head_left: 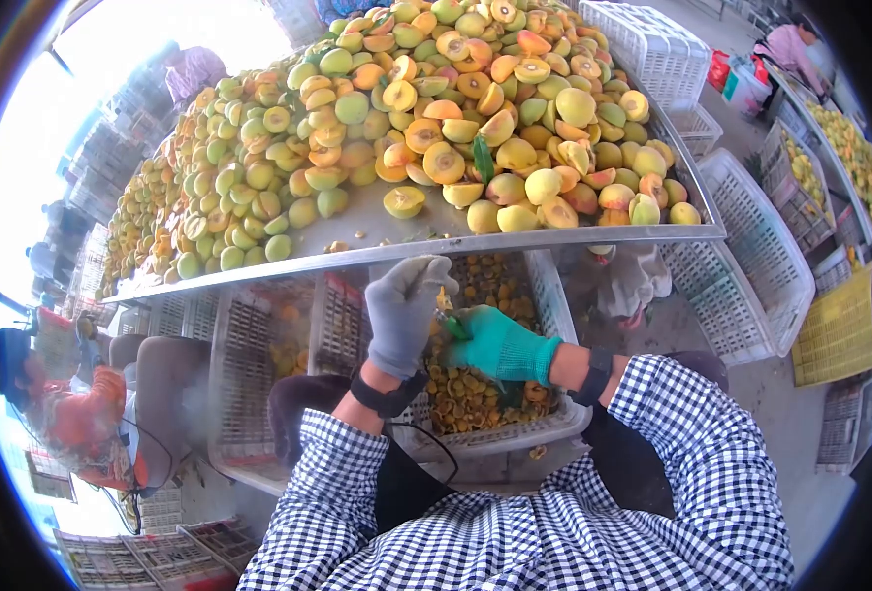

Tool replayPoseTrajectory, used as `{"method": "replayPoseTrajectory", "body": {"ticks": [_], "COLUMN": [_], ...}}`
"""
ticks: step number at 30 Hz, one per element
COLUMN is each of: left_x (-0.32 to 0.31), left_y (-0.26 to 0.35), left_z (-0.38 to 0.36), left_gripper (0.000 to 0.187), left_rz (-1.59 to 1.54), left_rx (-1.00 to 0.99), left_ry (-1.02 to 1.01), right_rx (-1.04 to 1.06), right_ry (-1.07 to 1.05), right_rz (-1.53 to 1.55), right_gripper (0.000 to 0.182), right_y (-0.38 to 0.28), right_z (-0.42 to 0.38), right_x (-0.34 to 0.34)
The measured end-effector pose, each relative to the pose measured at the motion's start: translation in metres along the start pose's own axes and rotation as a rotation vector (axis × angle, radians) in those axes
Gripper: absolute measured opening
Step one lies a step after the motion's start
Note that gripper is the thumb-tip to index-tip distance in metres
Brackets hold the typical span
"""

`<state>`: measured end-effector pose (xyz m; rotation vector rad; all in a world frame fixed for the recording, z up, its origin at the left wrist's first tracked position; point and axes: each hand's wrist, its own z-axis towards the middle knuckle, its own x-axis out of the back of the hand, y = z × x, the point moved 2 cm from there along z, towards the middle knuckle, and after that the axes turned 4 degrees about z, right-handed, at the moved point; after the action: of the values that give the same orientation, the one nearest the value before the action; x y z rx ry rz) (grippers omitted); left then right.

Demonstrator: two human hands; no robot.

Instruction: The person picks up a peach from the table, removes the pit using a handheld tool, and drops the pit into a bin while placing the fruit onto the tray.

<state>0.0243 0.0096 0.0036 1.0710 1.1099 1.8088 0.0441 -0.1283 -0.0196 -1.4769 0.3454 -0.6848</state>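
My left hand [401, 310], in a grey glove, is closed with its fingertips pinching a small yellow-orange piece of peach [444, 298]. Just right of it, my right hand [503, 343] in a green knitted glove is closed around a small green-handled tool [455, 327], whose working end I cannot make out. Both hands are close together, below the front edge of the metal table [416, 247]. Beneath them stands a white crate [557, 300] holding many yellow-brown fruit pieces [475, 402].
Whole and halved peaches [446, 163] are heaped on the table. White plastic crates [751, 251] and a yellow crate [838, 325] stand at the right. More crates [263, 379] are at the left, near a seated person in an orange top [81, 419].
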Motion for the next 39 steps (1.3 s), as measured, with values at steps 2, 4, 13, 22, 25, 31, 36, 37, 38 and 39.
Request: {"method": "replayPoseTrajectory", "body": {"ticks": [2, 4, 13, 22, 25, 31, 36, 37, 38, 39], "left_x": [0.0, 0.001, -0.008, 0.0, -0.004, 0.007, 0.023, 0.021, 0.018, 0.014], "left_y": [-0.002, 0.012, 0.026, -0.002, -0.003, -0.011, -0.016, -0.011, -0.013, -0.016], "left_z": [0.0, 0.001, 0.0, 0.013, 0.01, 0.014, 0.017, 0.012, 0.01, 0.007], "left_gripper": [0.017, 0.018, 0.024, 0.044, 0.045, 0.047, 0.054, 0.057, 0.057, 0.057], "left_rz": [-0.07, -0.183, -0.34, -0.732, -0.748, -0.546, -0.653, -0.685, -0.691, -0.693], "left_rx": [0.058, 0.17, 0.202, 0.446, 0.477, 0.483, 0.393, 0.465, 0.464, 0.465], "left_ry": [-0.04, -0.087, -0.192, -0.135, -0.114, -0.074, -0.122, -0.105, -0.078, -0.055], "right_rx": [-0.371, -0.578, -0.555, -0.406, -0.129, 0.035, 0.094, 0.227, 0.265, 0.302], "right_ry": [-0.137, -0.207, -0.341, -0.033, 0.01, -0.011, 0.208, 0.288, 0.327, 0.37], "right_rz": [0.472, 0.757, 1.06, 0.5, 0.142, -0.858, -0.738, -0.681, -0.721, -0.758], "right_gripper": [0.013, 0.011, 0.012, 0.014, 0.013, 0.018, 0.018, 0.017, 0.015, 0.013], "right_y": [-0.011, -0.024, -0.032, -0.023, 0.007, -0.005, -0.014, -0.027, -0.026, -0.019], "right_z": [-0.01, -0.017, -0.028, -0.01, -0.005, -0.019, -0.027, -0.025, -0.02, -0.015], "right_x": [0.008, 0.01, 0.003, 0.021, 0.018, 0.027, 0.034, 0.032, 0.026, 0.02]}}
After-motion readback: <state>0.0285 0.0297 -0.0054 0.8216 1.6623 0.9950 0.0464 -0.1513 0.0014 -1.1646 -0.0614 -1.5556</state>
